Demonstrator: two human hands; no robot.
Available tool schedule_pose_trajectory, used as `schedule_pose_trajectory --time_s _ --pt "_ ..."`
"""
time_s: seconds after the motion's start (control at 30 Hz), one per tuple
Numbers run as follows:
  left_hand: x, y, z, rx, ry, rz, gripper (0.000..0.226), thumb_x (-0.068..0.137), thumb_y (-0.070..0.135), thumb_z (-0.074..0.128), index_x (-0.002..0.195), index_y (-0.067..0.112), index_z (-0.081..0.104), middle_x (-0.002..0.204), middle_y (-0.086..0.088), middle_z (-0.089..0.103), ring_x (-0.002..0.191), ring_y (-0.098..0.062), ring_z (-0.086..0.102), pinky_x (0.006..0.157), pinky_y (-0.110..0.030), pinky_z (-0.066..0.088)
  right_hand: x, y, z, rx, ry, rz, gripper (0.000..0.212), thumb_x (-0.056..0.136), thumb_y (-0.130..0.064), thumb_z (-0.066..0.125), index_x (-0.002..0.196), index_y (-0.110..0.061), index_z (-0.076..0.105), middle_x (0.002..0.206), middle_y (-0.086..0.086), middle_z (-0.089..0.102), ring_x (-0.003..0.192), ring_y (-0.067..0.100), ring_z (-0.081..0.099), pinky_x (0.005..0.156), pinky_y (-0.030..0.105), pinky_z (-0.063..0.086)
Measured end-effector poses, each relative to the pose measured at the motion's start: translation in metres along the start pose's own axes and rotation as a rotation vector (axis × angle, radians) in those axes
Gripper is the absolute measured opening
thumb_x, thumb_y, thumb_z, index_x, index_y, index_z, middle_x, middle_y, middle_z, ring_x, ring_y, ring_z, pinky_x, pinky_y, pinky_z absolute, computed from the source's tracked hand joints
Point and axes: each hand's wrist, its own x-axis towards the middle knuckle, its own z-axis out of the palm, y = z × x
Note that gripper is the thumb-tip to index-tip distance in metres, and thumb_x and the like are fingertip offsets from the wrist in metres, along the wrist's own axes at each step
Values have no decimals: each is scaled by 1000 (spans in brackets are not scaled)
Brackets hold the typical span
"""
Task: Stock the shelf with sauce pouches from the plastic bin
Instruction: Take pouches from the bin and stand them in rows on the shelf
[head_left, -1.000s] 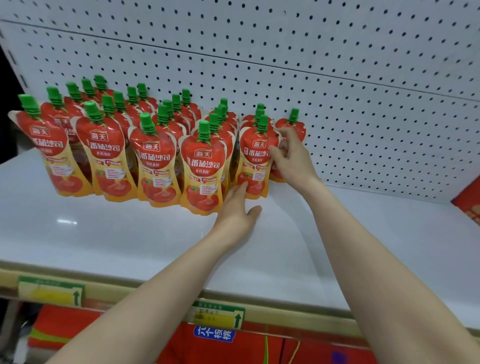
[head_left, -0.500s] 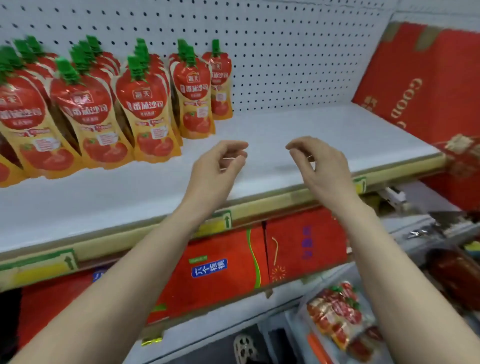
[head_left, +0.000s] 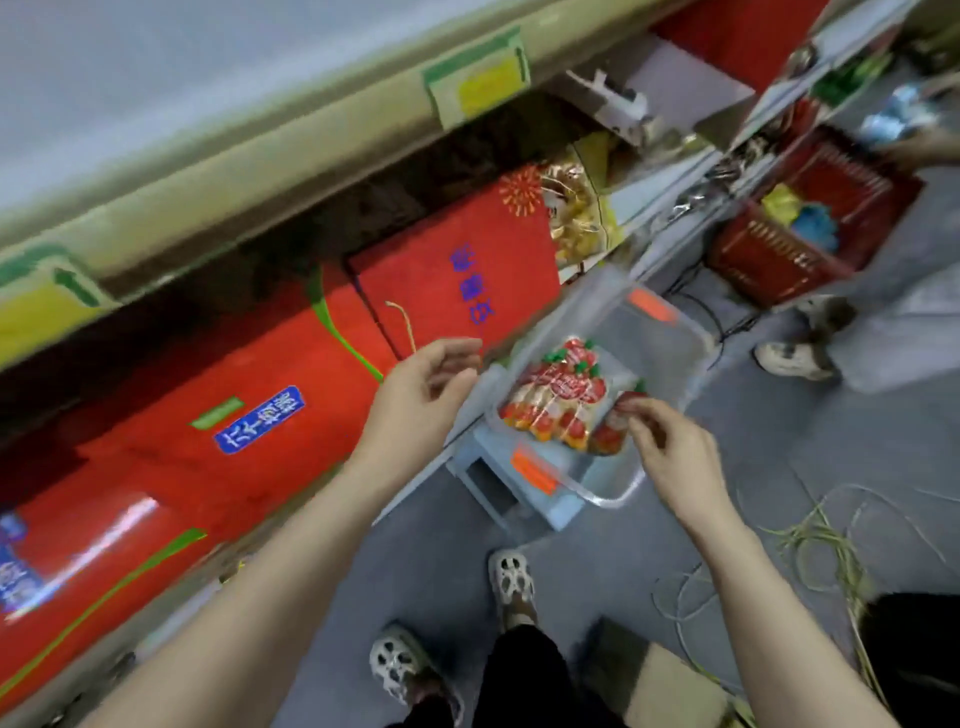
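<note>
Both forearms stretch down toward the plastic bin (head_left: 618, 498), the left hand (head_left: 423, 400) beside its left rim, the right hand (head_left: 675, 457) over its near corner. A pale stool (head_left: 558, 512) carries the bin; red cartons (head_left: 457, 270) stand left of it, a red basket (head_left: 789, 249) beyond. The left hand's fingers curl loosely on nothing; the right's bunch at the sauce pouches (head_left: 561, 400) in the bin, grip unclear.

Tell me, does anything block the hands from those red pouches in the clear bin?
Nothing visible does. The clear plastic bin has no lid, and the red green-capped sauce pouches lie exposed below the left hand and right hand.
</note>
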Motion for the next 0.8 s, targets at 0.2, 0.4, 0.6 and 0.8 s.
schedule_pose_trajectory --time_s 0.2,0.4,0.6,0.8 --pt "66 -92 93 121 -125 -196 32 91 10 61 119 25 58 113 9 64 105 -9 64 93 -25 50 56 91 53 92 -184 362 32 90 -4 57 120 -12 65 107 10 72 103 32 66 84 32 46" --pt "141 -172 186 210 -189 -295 35 92 8 59 126 17 58 122 1 64 112 -13 61 88 -15 42 157 182 145 187 -383 550 28 84 -23 65 111 -21 56 101 2 64 97 22 59 88 32 47" --pt "182 -255 228 338 -262 -389 58 71 52 48 128 43 46 130 7 62 118 -18 60 99 -45 49 236 223 212 297 -299 823 35 94 -23 59 123 -3 56 123 16 64 113 34 61 99 40 49" --pt "191 -266 237 276 -247 -414 45 87 19 65 131 24 56 128 1 62 116 -17 60 100 -44 48 248 222 219 488 -248 873 34 101 -30 48 121 -4 60 116 13 66 102 29 63 84 37 52"
